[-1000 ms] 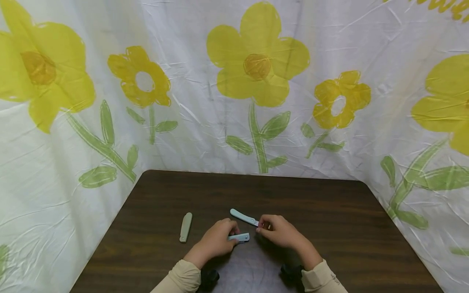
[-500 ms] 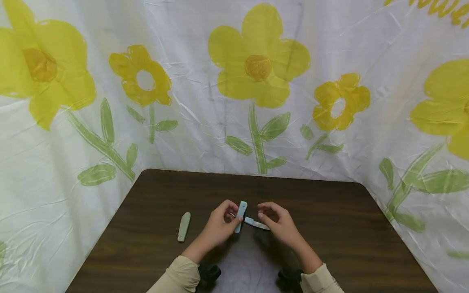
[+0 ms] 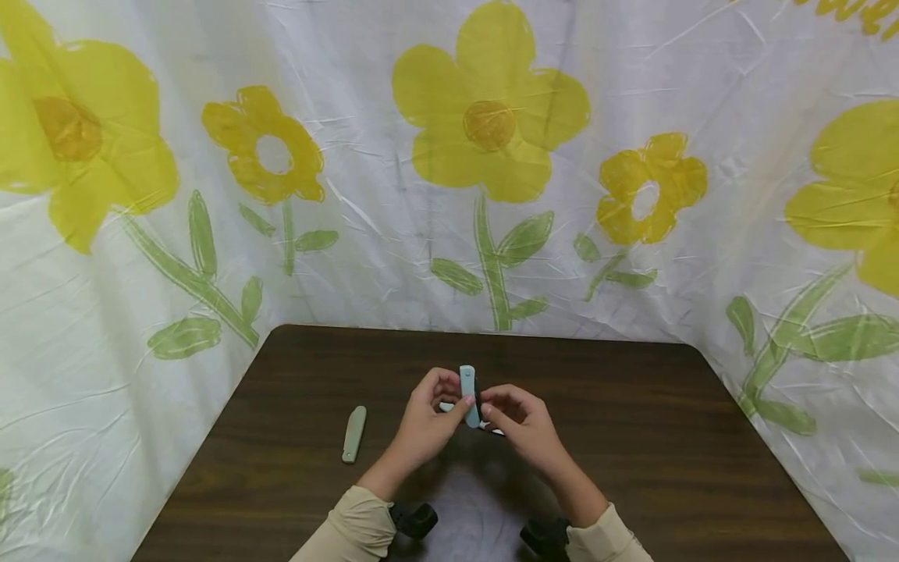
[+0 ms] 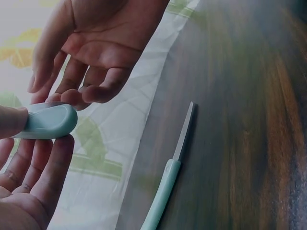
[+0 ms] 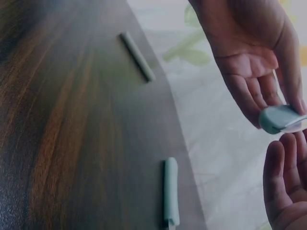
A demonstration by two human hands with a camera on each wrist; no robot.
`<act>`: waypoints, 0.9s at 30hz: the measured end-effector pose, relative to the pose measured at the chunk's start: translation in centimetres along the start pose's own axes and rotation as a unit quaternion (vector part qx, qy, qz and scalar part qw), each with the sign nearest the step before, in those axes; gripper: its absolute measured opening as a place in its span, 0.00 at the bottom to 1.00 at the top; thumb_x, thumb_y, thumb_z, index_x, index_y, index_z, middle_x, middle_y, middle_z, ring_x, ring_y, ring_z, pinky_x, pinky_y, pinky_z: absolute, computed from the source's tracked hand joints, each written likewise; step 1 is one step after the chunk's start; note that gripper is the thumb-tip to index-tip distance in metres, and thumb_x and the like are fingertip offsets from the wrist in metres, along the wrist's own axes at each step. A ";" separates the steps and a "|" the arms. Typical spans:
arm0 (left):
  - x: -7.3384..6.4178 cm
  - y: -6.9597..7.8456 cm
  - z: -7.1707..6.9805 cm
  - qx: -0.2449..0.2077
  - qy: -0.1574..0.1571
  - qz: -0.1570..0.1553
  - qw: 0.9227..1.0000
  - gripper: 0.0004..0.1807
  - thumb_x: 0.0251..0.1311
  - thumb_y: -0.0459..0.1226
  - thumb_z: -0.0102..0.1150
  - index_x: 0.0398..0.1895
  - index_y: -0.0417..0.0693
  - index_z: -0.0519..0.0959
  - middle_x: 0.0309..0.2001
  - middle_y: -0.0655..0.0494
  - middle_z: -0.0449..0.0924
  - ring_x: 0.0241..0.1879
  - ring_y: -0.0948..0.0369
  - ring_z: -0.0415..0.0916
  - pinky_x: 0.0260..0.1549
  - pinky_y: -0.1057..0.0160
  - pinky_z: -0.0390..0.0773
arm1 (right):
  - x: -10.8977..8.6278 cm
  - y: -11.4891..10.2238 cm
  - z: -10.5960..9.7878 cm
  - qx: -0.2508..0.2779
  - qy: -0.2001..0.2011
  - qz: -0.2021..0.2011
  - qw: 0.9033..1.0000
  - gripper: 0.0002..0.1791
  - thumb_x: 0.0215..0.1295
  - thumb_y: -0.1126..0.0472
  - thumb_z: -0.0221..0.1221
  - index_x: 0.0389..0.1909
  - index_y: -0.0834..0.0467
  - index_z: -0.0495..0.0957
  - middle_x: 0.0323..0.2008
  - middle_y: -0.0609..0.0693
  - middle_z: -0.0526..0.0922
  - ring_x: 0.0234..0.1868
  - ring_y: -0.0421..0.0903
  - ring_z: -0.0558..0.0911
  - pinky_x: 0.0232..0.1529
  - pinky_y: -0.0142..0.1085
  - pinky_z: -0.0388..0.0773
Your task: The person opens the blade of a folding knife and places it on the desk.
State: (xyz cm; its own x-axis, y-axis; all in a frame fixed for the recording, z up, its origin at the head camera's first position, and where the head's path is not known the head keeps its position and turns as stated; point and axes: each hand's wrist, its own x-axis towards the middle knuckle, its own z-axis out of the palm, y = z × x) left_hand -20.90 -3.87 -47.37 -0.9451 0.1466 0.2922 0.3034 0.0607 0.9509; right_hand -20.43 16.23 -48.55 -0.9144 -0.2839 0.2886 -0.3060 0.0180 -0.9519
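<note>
My left hand [image 3: 430, 410] holds a light blue folding knife [image 3: 468, 394] upright above the table, thumb on its near face and fingers behind. In the left wrist view its rounded handle end [image 4: 55, 120] faces the camera. My right hand [image 3: 523, 417] is just right of it, fingers loosely bent, fingertips at its edge. In the right wrist view a sliver of blade shows beside the handle. A second light blue knife [image 4: 163, 196] lies unfolded on the table, its blade [image 4: 184, 132] out; in the head view the held knife and left hand partly cover it.
A folded pale green knife [image 3: 354, 434] lies on the dark wooden table [image 3: 295, 499], left of my left hand. Behind the table hangs a white cloth [image 3: 379, 257] printed with yellow flowers. Black wrist cameras [image 3: 416, 521] sit at both cuffs.
My left hand has lifted its knife and turned it from lying sideways to upright. My right hand has let go of the unfolded knife's blade and moved left to the held knife.
</note>
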 end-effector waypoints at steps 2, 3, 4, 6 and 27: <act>0.0 -0.1 0.1 -0.002 -0.002 0.000 1.000 0.13 0.67 0.29 0.70 0.50 0.42 0.77 0.41 0.45 0.86 0.44 0.58 0.83 0.45 0.67 0.80 | 0.0 -0.1 0.2 -0.002 0.008 0.002 1.000 0.12 0.75 0.67 0.63 0.53 0.69 0.81 0.44 0.63 0.85 0.41 0.41 0.87 0.43 0.44 0.90; 0.0 -0.1 0.2 -0.002 -0.002 -0.002 1.000 0.13 0.67 0.29 0.70 0.50 0.42 0.77 0.41 0.45 0.87 0.44 0.58 0.83 0.44 0.67 0.80 | 0.1 -0.1 0.2 -0.005 0.011 0.003 1.000 0.11 0.74 0.67 0.64 0.52 0.70 0.81 0.43 0.62 0.85 0.41 0.40 0.86 0.43 0.44 0.90; 0.0 -0.2 0.2 -0.003 -0.003 0.000 1.000 0.13 0.67 0.29 0.70 0.50 0.42 0.77 0.40 0.45 0.87 0.43 0.58 0.83 0.44 0.68 0.80 | 0.1 0.0 0.3 -0.008 0.014 0.003 1.000 0.11 0.74 0.67 0.64 0.51 0.70 0.81 0.42 0.61 0.85 0.40 0.39 0.86 0.42 0.43 0.89; -0.1 -0.3 0.3 -0.004 -0.006 0.000 1.000 0.13 0.67 0.30 0.70 0.50 0.42 0.77 0.40 0.45 0.87 0.43 0.59 0.83 0.43 0.67 0.80 | 0.1 0.1 0.3 -0.013 0.018 0.001 1.000 0.10 0.73 0.68 0.64 0.50 0.70 0.81 0.41 0.60 0.85 0.40 0.38 0.85 0.41 0.40 0.89; -0.8 -1.2 1.0 -0.009 -0.022 0.002 1.000 0.13 0.67 0.28 0.69 0.51 0.39 0.77 0.42 0.42 0.85 0.45 0.57 0.83 0.50 0.65 0.82 | -0.3 1.2 0.2 -0.044 0.025 0.027 0.998 0.07 0.74 0.66 0.64 0.47 0.66 0.81 0.40 0.56 0.85 0.37 0.43 0.87 0.41 0.47 0.89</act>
State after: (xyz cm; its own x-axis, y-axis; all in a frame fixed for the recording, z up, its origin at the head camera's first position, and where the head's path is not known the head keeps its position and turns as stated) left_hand -20.41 -3.03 -48.80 -0.9374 0.1901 0.2917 0.3047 0.0429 0.9515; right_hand -20.44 16.14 -49.86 -0.9416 -0.2326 0.2436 -0.2757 0.1169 -0.9541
